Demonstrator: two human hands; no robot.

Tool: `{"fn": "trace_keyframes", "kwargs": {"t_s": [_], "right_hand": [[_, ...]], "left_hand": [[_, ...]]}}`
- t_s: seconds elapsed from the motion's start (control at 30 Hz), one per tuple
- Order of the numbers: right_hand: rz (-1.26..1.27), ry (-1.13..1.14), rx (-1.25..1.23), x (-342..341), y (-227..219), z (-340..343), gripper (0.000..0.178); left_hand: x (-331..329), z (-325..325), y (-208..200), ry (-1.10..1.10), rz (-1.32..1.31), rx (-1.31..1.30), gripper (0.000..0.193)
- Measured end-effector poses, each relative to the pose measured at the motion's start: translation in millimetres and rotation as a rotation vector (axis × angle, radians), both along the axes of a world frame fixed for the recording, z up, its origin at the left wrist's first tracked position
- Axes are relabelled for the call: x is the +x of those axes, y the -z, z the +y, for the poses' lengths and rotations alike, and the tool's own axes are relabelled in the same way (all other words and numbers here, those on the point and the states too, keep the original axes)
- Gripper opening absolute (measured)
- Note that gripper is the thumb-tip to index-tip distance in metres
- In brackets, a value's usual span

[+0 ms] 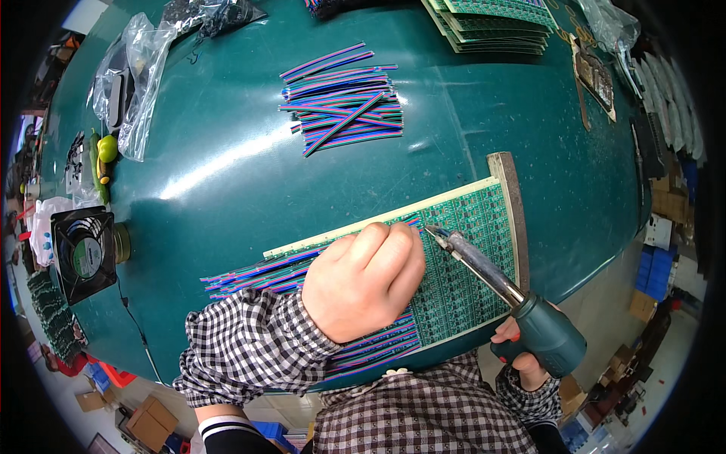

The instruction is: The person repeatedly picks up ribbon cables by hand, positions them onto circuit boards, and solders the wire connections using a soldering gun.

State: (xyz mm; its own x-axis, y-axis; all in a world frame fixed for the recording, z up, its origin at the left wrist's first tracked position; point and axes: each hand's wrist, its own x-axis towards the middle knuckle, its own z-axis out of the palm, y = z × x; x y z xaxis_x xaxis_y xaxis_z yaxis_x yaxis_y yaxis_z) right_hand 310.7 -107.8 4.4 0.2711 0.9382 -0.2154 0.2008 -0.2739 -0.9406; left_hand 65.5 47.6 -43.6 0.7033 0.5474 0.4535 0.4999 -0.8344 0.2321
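A green circuit board panel with pale edge strips lies on the table before me. Striped ribbon wires in blue, pink and black run leftward from it. My left hand rests over the panel, fingers curled and pinching the end of a ribbon wire near the far edge. My right hand is wrapped round the handle of a dark green soldering gun. Its metal tip points at the panel, just right of my left fingers. A grey-brown bar stands along the panel's right edge.
A pile of loose ribbon wires lies beyond the panel. Stacked circuit panels sit at the far right. To the left stand a black fan and clear plastic bags. A phone-like device lies near the right table edge.
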Motion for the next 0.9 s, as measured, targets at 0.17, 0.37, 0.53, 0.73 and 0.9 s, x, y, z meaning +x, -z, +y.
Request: {"fn": "trace_keyframes", "kwargs": {"t_s": [0.17, 0.37, 0.53, 0.73, 0.9], "right_hand": [[-0.021, -0.016, -0.009, 0.3, 0.8, -1.3, 0.054], [-0.064, -0.023, -0.011, 0.4, 1.8, -3.8, 0.054], [-0.089, -0.042, -0.01, 1.9, 2.3, -3.9, 0.052], [-0.103, -0.041, -0.006, 2.5, 4.4, -6.5, 0.052], [-0.069, -0.006, 0.008, 3.0, 3.4, -8.4, 0.055]], "left_hand": [[0.7, -2.4, -9.4, -0.013, 0.018, -0.105, 0.033], [0.0, -2.1, -10.8, -0.015, 0.017, -0.114, 0.034], [0.3, -1.2, -10.8, -0.008, 0.016, -0.117, 0.034], [0.8, -2.0, -9.6, -0.009, 0.015, -0.115, 0.035], [0.9, -2.3, -9.9, -0.013, 0.014, -0.107, 0.034]]}}
